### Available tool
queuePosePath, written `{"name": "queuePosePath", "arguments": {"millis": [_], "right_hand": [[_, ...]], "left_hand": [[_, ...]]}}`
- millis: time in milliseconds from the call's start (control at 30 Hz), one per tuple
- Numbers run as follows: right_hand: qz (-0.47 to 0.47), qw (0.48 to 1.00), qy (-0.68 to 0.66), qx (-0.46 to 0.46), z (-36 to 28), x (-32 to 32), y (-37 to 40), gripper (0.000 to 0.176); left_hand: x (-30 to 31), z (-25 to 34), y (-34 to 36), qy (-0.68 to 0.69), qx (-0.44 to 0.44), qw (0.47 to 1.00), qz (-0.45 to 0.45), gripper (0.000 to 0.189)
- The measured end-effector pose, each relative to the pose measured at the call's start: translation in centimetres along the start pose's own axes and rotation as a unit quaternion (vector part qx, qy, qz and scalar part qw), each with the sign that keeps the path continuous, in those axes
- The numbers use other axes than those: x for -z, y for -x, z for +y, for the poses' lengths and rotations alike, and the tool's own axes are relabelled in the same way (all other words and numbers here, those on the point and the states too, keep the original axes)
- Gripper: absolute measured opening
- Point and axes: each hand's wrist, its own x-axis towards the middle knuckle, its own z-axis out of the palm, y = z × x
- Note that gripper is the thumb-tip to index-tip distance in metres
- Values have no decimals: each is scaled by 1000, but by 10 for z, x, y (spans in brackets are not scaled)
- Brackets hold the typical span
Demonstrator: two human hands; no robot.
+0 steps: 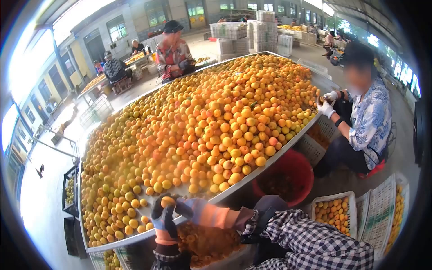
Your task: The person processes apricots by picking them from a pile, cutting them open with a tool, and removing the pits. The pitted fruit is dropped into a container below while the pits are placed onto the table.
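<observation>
Both of my hands wear striped knit gloves with dark fingers and meet at the near edge of the sorting table. My left hand [164, 225] grips an apricot [168, 201] between its fingertips. From the right, my right hand [191, 209] closes its dark fingers against the same apricot; its fingertips are partly hidden. Behind them a large heap of orange-yellow apricots [216, 121] covers the metal-rimmed table [245, 180]. Below my hands, under the rim, sits a container of apricot halves or pieces [207, 245].
A red tub [288, 177] stands under the table's right edge. Crates of apricots [333, 213] are on the floor at right. One co-worker [369, 112] with white gloves sits at right, another [173, 54] across the table. Stacked crates [263, 36] stand behind.
</observation>
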Motion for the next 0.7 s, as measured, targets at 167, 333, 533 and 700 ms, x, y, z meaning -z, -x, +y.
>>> {"name": "queuePosePath", "arguments": {"millis": [167,333,533,700], "right_hand": [[15,1000,12,25,33,-30,-2,32],[-4,999,10,50,25,-20,-6,21],[19,1000,14,19,18,-24,-5,20],[39,999,20,24,29,-31,-7,21]], "left_hand": [[-26,24,13,176,94,980,-9,37],[7,28,1,-26,35,999,-24,41],[-18,26,12,64,35,997,21,35],[-22,31,11,133,114,984,24,37]]}}
